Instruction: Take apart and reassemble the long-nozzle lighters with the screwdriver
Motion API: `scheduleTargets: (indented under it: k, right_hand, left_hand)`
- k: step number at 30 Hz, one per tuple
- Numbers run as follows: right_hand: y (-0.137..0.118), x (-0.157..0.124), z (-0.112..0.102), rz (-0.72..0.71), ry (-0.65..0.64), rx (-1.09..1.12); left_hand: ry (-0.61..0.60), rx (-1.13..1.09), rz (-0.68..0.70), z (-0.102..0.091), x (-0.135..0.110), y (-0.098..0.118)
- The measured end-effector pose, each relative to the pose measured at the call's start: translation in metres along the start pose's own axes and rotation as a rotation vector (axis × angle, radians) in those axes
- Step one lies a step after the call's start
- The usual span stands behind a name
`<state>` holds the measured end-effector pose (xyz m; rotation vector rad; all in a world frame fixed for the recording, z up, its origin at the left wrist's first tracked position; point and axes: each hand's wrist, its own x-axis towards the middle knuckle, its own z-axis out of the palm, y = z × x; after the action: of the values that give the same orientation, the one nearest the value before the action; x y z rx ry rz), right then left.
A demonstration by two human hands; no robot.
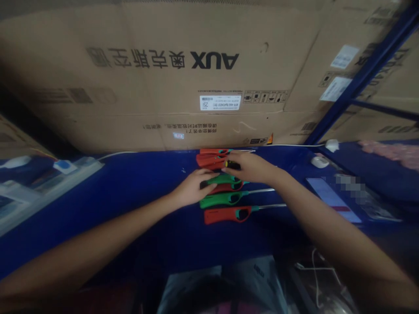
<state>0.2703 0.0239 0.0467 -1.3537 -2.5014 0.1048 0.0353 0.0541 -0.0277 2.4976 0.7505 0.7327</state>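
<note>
Long-nosed lighters in red and green lie side by side on a blue tabletop, metal nozzles pointing right. My left hand (191, 187) is closed around the butt end of a green lighter (225, 179), its thumb reaching over a red lighter (225, 188) just below. My right hand (252, 166) grips a short black-and-yellow tool handle (233, 165) above the green one; any shaft is hidden. Nearer to me are another green lighter (218, 199) and a red lighter (222, 215). More red lighters (209, 161) lie beyond my hands.
A large cardboard box (157, 87) stands upright along the back of the blue table (147, 235). A phone (332, 198) and a white case (319, 162) are at right, beside a blue metal post (356, 83). Clear plastic packaging (52, 187) lies at left.
</note>
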Motion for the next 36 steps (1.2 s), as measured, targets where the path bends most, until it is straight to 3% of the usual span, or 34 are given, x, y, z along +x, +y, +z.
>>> scheduleTargets:
  k: [3, 7, 12, 15, 19, 21, 26, 31, 33, 36]
  right_hand:
    - [0.002, -0.002, 0.019, -0.007, -0.103, 0.032]
    - [0.011, -0.002, 0.035, -0.018, -0.078, 0.105]
    - [0.018, -0.004, 0.04, -0.013, -0.025, 0.061]
    - [0.021, -0.009, 0.042, -0.008, -0.054, 0.021]
    - [0.022, -0.014, 0.045, -0.082, -0.097, 0.13]
    - [0.021, -0.013, 0.043, -0.115, -0.026, 0.165]
    - [0.003, 0.007, 0.017, -0.189, 0.395, 0.278]
    - [-0.025, 0.048, -0.021, -0.131, 0.514, 0.229]
    - [-0.031, 0.065, -0.023, -0.122, 0.547, 0.266]
    - [-0.035, 0.082, -0.01, -0.119, 0.647, 0.275]
  left_hand:
    - [-0.003, 0.045, 0.022, -0.004, -0.005, -0.006]
    - [-0.041, 0.084, 0.012, -0.004, -0.005, -0.009]
    - [-0.065, 0.117, -0.021, 0.002, 0.0, -0.014]
    - [-0.066, 0.14, -0.018, 0.003, 0.001, -0.017]
    - [-0.016, 0.112, 0.03, 0.004, -0.002, -0.019]
    - [0.031, 0.077, 0.057, 0.004, -0.002, -0.021]
    - [0.165, 0.029, 0.041, 0.0, 0.001, -0.03]
    - [0.197, -0.04, -0.022, 0.0, 0.005, -0.04]
    - [0.195, -0.055, -0.028, 0.001, 0.005, -0.041]
    - [0.198, -0.075, -0.048, 0.002, 0.004, -0.041]
